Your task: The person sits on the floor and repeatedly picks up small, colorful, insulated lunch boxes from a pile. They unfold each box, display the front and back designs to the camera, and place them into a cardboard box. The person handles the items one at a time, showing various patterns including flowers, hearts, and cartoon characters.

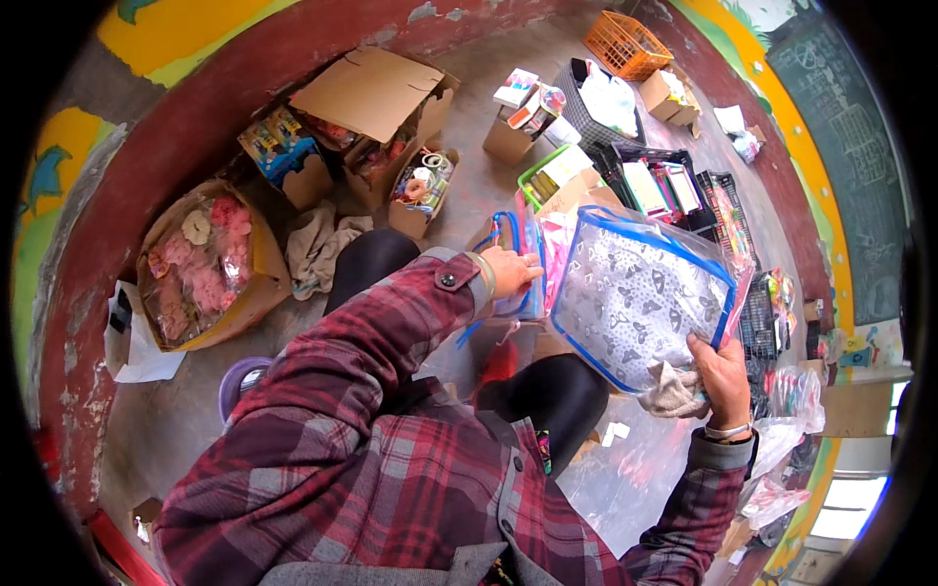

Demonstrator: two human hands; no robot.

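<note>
To the right, a clear plastic bag (640, 293) with blue edging is held up and tilted; inside it shows white material with a grey butterfly pattern. My right hand (723, 379) is closed on its lower right corner, thumb on the front. A crumpled beige cloth (674, 391) is bunched against the same fingers. My left hand (508, 272) is closed on a second blue-edged clear bag (531, 293), which stands upright just left of the patterned one. Pink material (559, 249) shows between the two bags. What lies behind the large bag is hidden.
Cardboard boxes (366, 93) of small goods stand at the far left, near a box of pink items (205, 259). A black crate (650, 186), a green basket (547, 176) and an orange basket (625, 44) are ahead. A purple tape roll (234, 381) lies left.
</note>
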